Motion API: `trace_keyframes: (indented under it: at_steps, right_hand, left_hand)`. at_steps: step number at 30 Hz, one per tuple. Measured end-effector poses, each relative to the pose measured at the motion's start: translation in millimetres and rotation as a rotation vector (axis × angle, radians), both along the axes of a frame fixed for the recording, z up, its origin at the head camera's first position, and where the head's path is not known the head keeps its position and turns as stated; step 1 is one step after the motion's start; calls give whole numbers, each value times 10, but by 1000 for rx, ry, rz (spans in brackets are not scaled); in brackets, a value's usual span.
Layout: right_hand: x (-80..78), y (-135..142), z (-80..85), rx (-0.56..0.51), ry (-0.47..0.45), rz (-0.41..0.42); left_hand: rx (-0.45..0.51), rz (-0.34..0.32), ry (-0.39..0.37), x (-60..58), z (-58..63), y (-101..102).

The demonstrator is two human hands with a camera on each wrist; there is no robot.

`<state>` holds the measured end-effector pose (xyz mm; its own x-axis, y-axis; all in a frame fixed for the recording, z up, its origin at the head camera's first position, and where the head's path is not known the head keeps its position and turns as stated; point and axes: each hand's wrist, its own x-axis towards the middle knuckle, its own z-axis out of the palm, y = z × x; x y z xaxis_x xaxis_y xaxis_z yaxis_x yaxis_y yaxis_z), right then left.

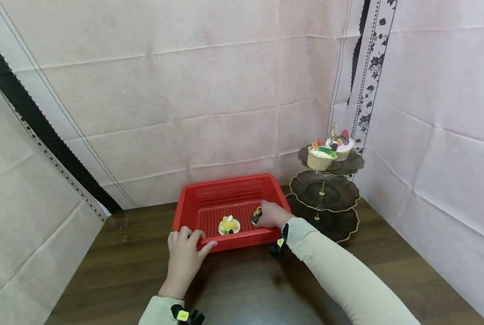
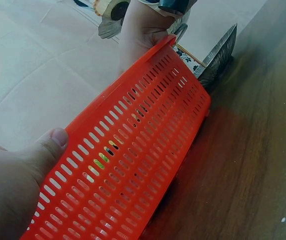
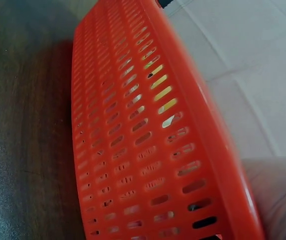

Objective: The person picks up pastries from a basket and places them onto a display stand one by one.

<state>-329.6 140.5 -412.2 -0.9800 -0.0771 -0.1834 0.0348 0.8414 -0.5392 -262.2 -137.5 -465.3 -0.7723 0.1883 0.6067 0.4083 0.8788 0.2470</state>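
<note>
My left hand (image 1: 184, 256) grips the front left corner of a red plastic basket (image 1: 230, 243), its thumb (image 2: 58, 140) against the rim in the left wrist view. My right hand (image 1: 271, 214) reaches over the front rim into the basket's right side and holds a small cupcake with a dark top (image 1: 257, 215), mostly hidden by the fingers. Left of it in the basket lies a cupcake with a yellow top (image 1: 229, 225). In the right wrist view, the slotted basket wall (image 3: 133, 125) hides the right fingers.
A dark three-tier stand with gilt edges (image 1: 307, 215) stands right of the basket. Its top tier bears a cupcake with a green and orange top (image 1: 321, 158) and another with a pink piece on top (image 1: 342, 146). Pale cloth (image 1: 225, 90) hangs behind the wooden table (image 1: 136, 257).
</note>
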Motion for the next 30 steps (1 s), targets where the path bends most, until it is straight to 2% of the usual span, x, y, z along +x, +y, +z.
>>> trace_keyframes:
  at_steps: [9, 17, 24, 30]
  right_hand:
    - [13, 16, -37, -16, 87, -18]
    - [109, 87, 1, -71, 282, -46]
    - [176, 202, 110, -122, 445, -40]
    - [288, 301, 241, -152, 500, -14]
  left_hand:
    - [0, -2, 0, 7, -2, 1]
    - [5, -9, 3, 18, 5, 2]
    - [9, -10, 4, 5, -6, -13]
    - [13, -7, -10, -2, -12, -13]
